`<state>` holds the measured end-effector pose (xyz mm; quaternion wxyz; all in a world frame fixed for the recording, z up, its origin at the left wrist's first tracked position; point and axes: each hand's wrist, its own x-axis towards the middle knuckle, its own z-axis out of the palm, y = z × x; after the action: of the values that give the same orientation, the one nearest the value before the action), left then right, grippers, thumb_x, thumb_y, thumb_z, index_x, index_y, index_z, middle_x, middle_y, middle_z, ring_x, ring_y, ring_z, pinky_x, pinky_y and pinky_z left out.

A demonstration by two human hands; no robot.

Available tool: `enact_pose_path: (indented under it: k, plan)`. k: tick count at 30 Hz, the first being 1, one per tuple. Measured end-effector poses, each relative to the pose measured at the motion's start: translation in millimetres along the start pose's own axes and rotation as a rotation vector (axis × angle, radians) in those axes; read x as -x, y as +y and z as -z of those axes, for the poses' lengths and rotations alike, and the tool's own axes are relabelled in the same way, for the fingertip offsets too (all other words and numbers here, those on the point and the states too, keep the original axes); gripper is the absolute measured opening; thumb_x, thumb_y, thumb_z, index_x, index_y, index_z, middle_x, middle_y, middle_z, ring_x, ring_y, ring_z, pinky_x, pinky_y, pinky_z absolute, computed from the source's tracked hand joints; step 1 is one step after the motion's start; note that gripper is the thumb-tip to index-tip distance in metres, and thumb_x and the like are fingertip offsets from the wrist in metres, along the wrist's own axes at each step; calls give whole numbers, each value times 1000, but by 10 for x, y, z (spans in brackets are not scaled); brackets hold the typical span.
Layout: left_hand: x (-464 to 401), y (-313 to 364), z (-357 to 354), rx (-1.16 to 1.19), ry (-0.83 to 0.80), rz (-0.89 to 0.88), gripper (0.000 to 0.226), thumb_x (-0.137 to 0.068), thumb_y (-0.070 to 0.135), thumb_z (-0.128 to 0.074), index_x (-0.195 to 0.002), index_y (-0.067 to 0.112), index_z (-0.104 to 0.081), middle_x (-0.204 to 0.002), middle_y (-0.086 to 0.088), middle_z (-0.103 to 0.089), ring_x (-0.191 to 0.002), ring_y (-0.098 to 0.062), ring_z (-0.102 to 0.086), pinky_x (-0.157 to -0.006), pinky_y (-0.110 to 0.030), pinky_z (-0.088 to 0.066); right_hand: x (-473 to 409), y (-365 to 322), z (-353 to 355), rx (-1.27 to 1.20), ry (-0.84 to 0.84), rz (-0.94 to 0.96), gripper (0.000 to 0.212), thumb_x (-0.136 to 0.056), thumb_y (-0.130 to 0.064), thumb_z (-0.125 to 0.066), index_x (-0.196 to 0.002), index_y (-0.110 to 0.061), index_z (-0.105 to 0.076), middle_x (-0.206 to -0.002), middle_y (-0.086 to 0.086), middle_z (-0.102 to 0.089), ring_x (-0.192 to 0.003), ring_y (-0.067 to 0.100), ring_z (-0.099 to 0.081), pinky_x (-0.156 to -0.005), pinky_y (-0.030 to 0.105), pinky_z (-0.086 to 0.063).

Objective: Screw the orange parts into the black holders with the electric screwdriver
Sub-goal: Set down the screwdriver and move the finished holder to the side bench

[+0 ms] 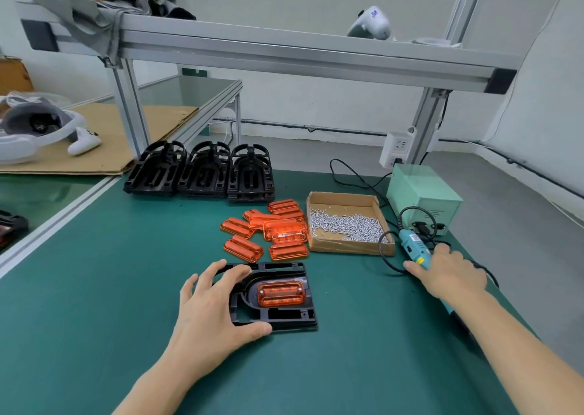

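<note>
A black holder (274,294) lies flat on the green table (94,288), near the person's edge and roughly in the middle; an orange part (281,294) sits seated in its recess, with small silver screw heads showing at its corners; the left hand (211,313) rests on the holder's left side, fingers spread and fairly straight over the top-left corner and the thumb pressed against the lower edge, so it steadies rather than clasps; the right hand (450,274) lies well to the right, fingers curled round the teal electric screwdriver (415,247), whose body lies along the table with a small yellow label too blurred to read and a black cable (387,253) looping from its far end; just beyond the holder a loose heap of orange parts (268,229) lies, some overlapping; touching the heap's right side stands a shallow cardboard box (349,247) of silver screws (346,225); behind the box a pale green power unit (423,193) sits, its print illegible; farther back three stacks of black holders (202,172) stand side by side against the aluminium frame (284,48); a white socket strip (396,149) hangs on the frame's right post; open green surface stretches left of the holder up to the metal rail at the table's left edge, and also in front between the two forearms; on the frame's shelf a white device (374,22) bears a small blue mark that cannot be read
</note>
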<state>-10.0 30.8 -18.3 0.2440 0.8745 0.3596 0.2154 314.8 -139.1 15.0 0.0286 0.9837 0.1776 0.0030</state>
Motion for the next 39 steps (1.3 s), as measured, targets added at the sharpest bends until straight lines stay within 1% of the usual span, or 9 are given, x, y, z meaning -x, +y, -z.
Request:
enact_pose_path:
  k: [4,8,13,17,26,31,34,36,39]
  plan:
    - [4,13,-2,-1,3,0,90,-55,68,-74,-134,49,-34,-149,11,-22,-139,-19,-6,-118,-38,-10,67,-71,156,98,149,37,71,-90,-71,-34,-133,-15,-41,-131,8,-51,-119,26,-48,-95,37,-35]
    - [8,26,1,10,3,1,90,-55,67,-74,-134,48,-35,-149,11,-22,-136,-13,-3,-118,-36,-8,312,-388,397,-61,317,294,60,-93,-63,-38,-134,-19,-41,-129,4,-51,-118,24,-46,-90,38,-31]
    - [14,50,24,-5,18,-29,88,-57,66,-73,-134,44,-37,-136,23,-28,-137,-5,0,-118,-34,-3,754,-1008,413,-196,186,811,49,-97,-51,-41,-142,-31,-36,-143,-10,-46,-134,14,-34,-105,40,-16]
    - [5,84,48,-26,13,-76,85,-59,64,-73,-133,39,-39,-110,49,-10,-128,16,7,-116,-30,3,906,-1368,220,-133,114,996,45,-100,-40,-44,-143,-27,-37,-141,-8,-50,-134,13,-32,-108,44,-8]
    - [-6,51,31,-20,11,-76,89,-57,69,-67,-135,40,-36,-114,39,-14,-111,30,28,-113,-29,9,908,-1549,67,-161,176,1077,32,-99,-27,-48,-131,-28,-53,-128,-8,-60,-121,16,-43,-95,35,-13]
    - [-31,-3,61,-52,-11,-111,92,-56,74,-61,-136,41,-31,-132,32,-36,-136,12,5,-116,-31,12,886,-1569,65,-186,109,1096,37,-101,-30,-46,-137,-27,-50,-136,-7,-55,-126,15,-44,-102,33,-23]
    - [-25,-50,116,-52,-11,-125,94,-56,75,-59,-138,43,-26,-133,33,-38,-132,16,5,-114,-28,16,898,-1565,62,-290,51,1093,38,-101,-28,-47,-138,-24,-50,-136,-7,-54,-123,15,-48,-99,29,-33]
    - [-12,-78,164,-33,18,-128,97,-57,72,-62,-141,43,-22,-134,38,-32,-130,19,8,-113,-26,16,907,-1576,75,-338,32,1083,37,-101,-28,-47,-138,-24,-51,-133,-7,-54,-120,16,-50,-97,29,-38]
    - [4,-98,255,30,97,-77,99,-61,59,-74,-142,46,-18,-125,57,0,-128,23,15,-113,-25,13,920,-1620,106,-401,11,1050,36,-101,-28,-47,-137,-22,-52,-130,-6,-54,-117,17,-53,-96,30,-39]
